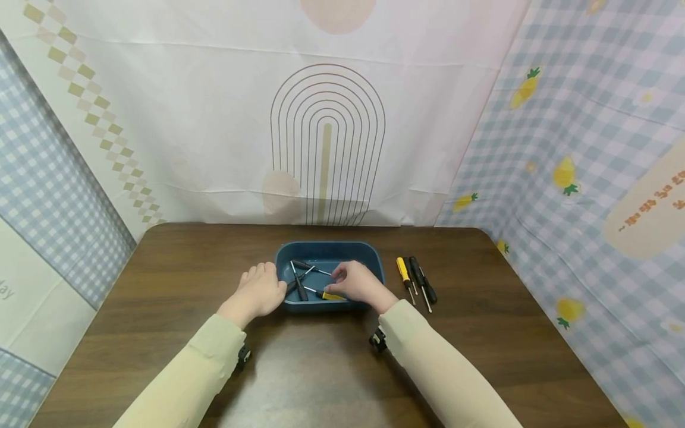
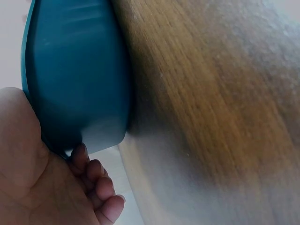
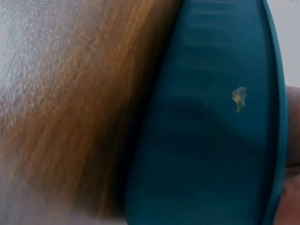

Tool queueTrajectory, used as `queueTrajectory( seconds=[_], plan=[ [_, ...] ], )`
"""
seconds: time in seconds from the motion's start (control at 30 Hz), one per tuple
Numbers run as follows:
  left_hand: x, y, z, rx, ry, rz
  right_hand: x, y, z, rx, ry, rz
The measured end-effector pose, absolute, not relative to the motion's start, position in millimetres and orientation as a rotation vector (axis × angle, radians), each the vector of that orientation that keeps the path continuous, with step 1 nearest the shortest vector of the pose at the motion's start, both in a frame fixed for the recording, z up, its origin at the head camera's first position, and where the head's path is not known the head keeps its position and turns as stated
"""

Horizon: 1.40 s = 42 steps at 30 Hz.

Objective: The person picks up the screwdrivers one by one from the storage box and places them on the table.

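A blue plastic bin [image 1: 324, 307] stands on the table, holding several screwdrivers. My left hand [image 1: 260, 289] grips its left end; in the left wrist view the thumb side lies at the rim and the fingers [image 2: 104, 188] curl around the corner. My right hand [image 1: 357, 281] reaches into the bin from the right, fingers bent. Just under its thumb lies a yellow-and-black screwdriver [image 1: 333, 296], and a black screwdriver's shaft [image 1: 322, 271] ends by its fingertips. Whether it pinches either one cannot be made out. Black screwdrivers [image 1: 298, 285] lie crossed at the bin's left.
Right of the bin, a yellow-handled screwdriver [image 1: 403, 270] and several black-handled screwdrivers [image 1: 415, 269] lie side by side on the brown wooden table [image 1: 481, 333]. Behind the table's far edge hangs a white patterned cloth [image 1: 214, 131]; checked cloth [image 1: 578, 178] hangs on the right.
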<state>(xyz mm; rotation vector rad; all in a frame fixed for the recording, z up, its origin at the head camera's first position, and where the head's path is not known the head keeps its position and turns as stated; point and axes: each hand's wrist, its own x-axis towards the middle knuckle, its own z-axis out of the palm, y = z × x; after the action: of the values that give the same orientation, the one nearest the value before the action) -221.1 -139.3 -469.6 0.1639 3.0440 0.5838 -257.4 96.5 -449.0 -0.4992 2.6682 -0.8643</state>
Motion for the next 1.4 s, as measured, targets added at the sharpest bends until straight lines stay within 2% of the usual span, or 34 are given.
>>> queueTrajectory(
  seconds=[1.4],
  plan=[
    [-234,-146,-462,0.244,3.009,0.58,-266,96,-456,-0.421,2.698,-0.638]
  ],
)
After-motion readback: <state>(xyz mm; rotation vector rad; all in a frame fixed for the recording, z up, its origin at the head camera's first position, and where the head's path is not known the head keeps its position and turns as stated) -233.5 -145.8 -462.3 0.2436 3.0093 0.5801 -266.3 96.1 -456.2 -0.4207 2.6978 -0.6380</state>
